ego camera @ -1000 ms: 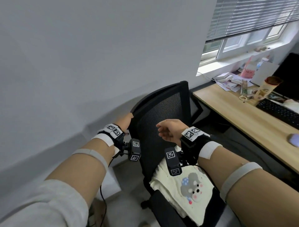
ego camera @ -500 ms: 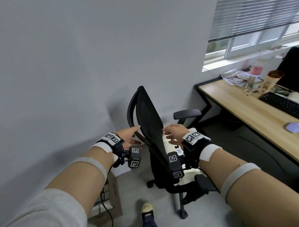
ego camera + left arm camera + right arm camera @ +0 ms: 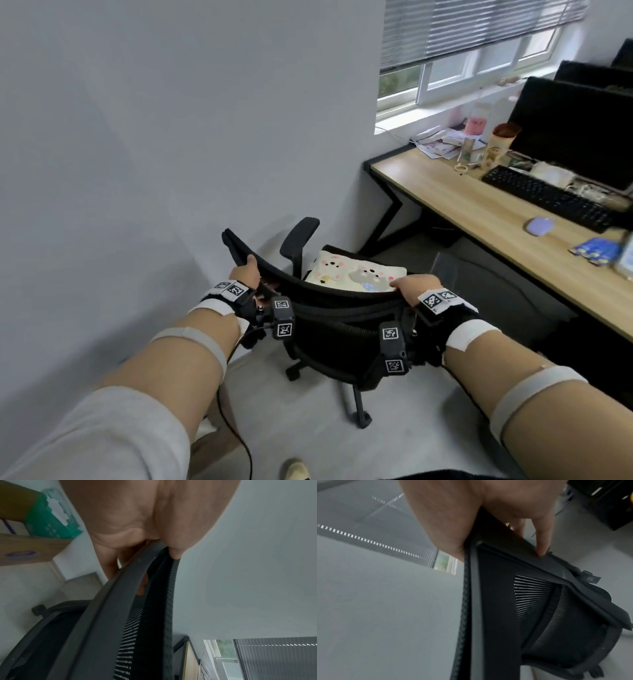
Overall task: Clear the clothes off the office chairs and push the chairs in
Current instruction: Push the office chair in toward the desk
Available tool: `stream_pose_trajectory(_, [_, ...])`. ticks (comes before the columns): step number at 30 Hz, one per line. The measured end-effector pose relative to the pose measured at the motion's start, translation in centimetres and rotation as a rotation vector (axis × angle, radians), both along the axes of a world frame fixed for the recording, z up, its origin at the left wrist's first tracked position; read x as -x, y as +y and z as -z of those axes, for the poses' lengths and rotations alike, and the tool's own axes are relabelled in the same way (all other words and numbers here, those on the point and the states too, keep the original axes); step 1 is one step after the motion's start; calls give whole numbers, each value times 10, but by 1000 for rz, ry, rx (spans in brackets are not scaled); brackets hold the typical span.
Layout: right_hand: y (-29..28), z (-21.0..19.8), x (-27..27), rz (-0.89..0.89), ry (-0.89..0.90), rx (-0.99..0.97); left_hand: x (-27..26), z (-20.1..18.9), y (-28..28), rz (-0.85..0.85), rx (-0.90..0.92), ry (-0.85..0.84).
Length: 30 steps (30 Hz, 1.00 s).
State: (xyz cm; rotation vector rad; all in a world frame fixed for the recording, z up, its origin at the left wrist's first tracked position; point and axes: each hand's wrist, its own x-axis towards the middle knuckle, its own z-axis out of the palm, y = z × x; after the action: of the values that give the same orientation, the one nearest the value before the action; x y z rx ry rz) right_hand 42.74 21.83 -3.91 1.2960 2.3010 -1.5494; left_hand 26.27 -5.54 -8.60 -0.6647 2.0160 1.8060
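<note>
Head view looks down; both wrist views, close, share the chair backrest [image 3: 329,291].

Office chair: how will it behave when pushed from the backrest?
The office chair will probably roll easily: its base stands on casters. It may swivel, so both hands, left hand and right hand, grip the rim. The cushion lies loose and could slide.

Soft daylight reaches you from the window [image 3: 469,65] under half-lowered blinds [image 3: 479,24]; the grey wall [image 3: 171,137] stays evenly lit with faint shadows. Your head view bends at its edges. Both wrist views are smeared and soft, especially up close.
</note>
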Motion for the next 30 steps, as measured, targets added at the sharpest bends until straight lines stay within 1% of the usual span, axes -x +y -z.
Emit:
stream_pose_trajectory(1, [9, 2, -4, 45, -23, -32, -5, -5, 5, -60, -71, -24])
stream_pose_trajectory(3, [20, 5, -9, 169, -8, -25, -23, -25, 21, -105, -184, -60])
stream_pose_trajectory(4, [25, 10, -7, 240, -1, -5, -27, -31, 26, -109, -201, -56])
stream_pose_trajectory(7, [25, 18, -5, 407, -10, 99, -21, -32, 37, -110, -262, -75])
stream_pose_trajectory(10, [19, 19, 0, 469, -18, 110, 0, -30, 40, -71, -269, -87])
stream_pose_trajectory(14, [11, 28, 12, 538, -5, 92, 35, -23, 43, 51, -285, -100])
stream_pose_trajectory(18, [2, 33, 31, 556, 28, 42, 74, -19, 49, 189, -282, -95])
stream_pose_trajectory(21, [-11, 33, 44, 688, 109, 19, 108, -21, 54, 307, -277, -107])
stream_pose_trajectory(23, [-20, 30, 52, 795, 113, 13, 129, -24, 60, 377, -270, -122])
stream_pose_trajectory(25, [-27, 29, 60, 940, 93, 12, 146, -27, 70, 441, -267, -131])
stream_pose_trajectory(27, [-39, 27, 70, 1079, 90, 105, 159, -26, 82, 501, -247, -136])
stream_pose_trajectory(28, [-45, 29, 77, 1120, 172, 221, 163, -26, 87, 534, -238, -138])
stream_pose_trajectory(30, [-56, 30, 90, 1159, 401, 441, 174, -24, 99, 593, -226, -142])
